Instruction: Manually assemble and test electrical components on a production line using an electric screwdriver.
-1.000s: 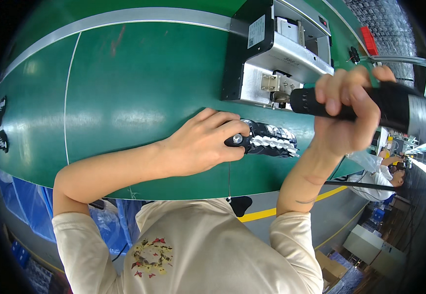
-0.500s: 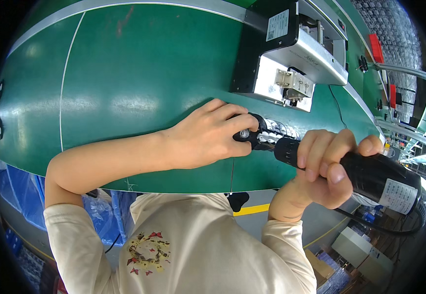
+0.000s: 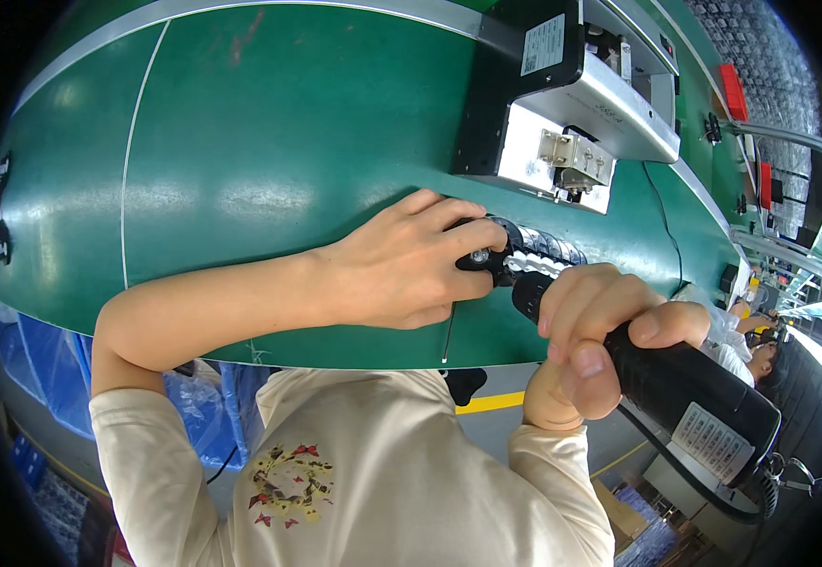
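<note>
Okay, counting from the near side: two bare hands, pale sleeves on both arms; one right hand (image 3: 600, 326) with its fingers wrapped round one black power tool (image 3: 699, 397), which has one label, a black cable (image 3: 680, 477) and a metal hook (image 3: 794, 477) at its tail end; one left hand (image 3: 420, 260) lying across the surface (image 3: 288, 113) with fingers and thumb curled round the dark end of one black-and-silver part (image 3: 543, 250); that part sits on the surface near its front edge, between the left hand and the tool; the tool's nose overlaps the part's lower side from this angle, can't tell if they touch.

Just beyond the part there's one black-and-silver machine (image 3: 609, 109), standing on the surface, one label on its black side; to its right runs one thin dark cord (image 3: 661, 203); surface is green and shiny, with a thin white line (image 3: 128, 170) across the left part.

Room-wise: blue plastic (image 3: 33, 364) below the surface at left; a yellow stripe (image 3: 489, 403) on the grey floor; two red bins (image 3: 734, 92) up at the right; one other person (image 3: 737, 354) in a white top farther off to the right.
</note>
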Tool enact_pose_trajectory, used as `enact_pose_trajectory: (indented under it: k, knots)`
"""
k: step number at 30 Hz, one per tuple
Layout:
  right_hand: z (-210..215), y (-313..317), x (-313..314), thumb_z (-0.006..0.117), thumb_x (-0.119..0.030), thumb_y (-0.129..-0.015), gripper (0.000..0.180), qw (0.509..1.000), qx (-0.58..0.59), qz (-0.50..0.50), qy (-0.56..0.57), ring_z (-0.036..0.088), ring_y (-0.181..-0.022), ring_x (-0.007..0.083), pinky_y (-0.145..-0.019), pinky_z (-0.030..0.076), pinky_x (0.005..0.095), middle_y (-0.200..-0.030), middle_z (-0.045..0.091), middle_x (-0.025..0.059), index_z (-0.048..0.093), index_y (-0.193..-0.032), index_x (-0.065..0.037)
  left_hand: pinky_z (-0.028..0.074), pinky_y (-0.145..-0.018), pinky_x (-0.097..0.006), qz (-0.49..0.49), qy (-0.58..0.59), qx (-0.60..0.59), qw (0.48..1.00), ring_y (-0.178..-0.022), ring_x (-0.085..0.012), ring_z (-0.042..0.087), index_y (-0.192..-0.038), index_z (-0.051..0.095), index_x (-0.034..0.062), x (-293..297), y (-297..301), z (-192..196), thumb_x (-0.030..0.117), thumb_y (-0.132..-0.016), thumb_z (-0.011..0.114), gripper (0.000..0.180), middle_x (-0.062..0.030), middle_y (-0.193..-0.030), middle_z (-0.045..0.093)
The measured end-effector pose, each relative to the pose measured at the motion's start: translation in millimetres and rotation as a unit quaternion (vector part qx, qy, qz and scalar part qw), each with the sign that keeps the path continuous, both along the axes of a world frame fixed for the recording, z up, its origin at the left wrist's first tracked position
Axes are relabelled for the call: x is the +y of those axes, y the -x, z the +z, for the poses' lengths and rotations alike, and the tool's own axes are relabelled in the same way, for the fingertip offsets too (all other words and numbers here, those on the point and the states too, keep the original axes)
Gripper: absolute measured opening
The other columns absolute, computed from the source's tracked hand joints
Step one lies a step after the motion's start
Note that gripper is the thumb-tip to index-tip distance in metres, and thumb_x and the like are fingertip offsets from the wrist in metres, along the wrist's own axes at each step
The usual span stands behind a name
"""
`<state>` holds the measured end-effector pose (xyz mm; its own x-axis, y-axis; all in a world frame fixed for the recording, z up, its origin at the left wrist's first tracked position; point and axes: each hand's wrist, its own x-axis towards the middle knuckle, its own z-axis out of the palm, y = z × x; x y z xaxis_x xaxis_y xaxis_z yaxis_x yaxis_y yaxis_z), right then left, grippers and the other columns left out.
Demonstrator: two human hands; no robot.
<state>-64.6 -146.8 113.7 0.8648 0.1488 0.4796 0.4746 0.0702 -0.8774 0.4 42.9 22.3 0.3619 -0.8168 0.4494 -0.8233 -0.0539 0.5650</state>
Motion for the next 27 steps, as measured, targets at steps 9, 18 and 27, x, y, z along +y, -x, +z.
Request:
enact_pose_trajectory:
  k: [9, 18, 27]
  knots:
    - [-7.4, 0.1, 8.8, 0.067, 0.006, -0.080, 0.038, 0.998, 0.020, -0.045, -0.035, 0.053, -0.055, 0.0178, -0.054, 0.049, 0.0350, -0.070, 0.054, 0.0069, 0.043, -0.106, -0.007, 0.047, -0.093, -0.042, 0.013, -0.003, 0.047, 0.999, -0.111, -0.0311, 0.059, -0.095, 0.076, 0.0126, -1.9, 0.9, 5.3, 0.013, -0.068, 0.076, 0.027, -0.0148, -0.130, 0.053]
    - [29.5, 9.8, -35.4, 0.065, -0.014, -0.086, 0.053, 0.988, -0.074, 0.024, -0.133, 0.054, -0.059, 0.0157, -0.061, 0.045, 0.0347, -0.075, 0.051, 0.0030, 0.045, -0.136, -0.010, 0.043, -0.095, -0.046, 0.015, 0.037, 0.034, 0.999, -0.120, -0.0325, 0.054, -0.101, 0.072, 0.0115, -5.2, -4.2, 17.1, 0.010, -0.063, 0.075, 0.038, -0.0113, -0.128, 0.058]
    - [14.1, 2.3, -83.2, 0.062, -0.015, -0.087, 0.052, 0.962, -0.056, -0.261, -0.060, 0.052, -0.067, 0.0168, -0.069, 0.047, 0.0366, -0.076, 0.052, 0.0063, 0.045, -0.133, 0.002, 0.036, -0.107, -0.046, 0.187, -0.117, -0.032, 0.975, -0.128, -0.0360, 0.049, -0.121, 0.061, 0.0101, 81.8, -72.9, 54.4, 0.006, -0.070, 0.071, 0.052, -0.0119, -0.133, 0.057]
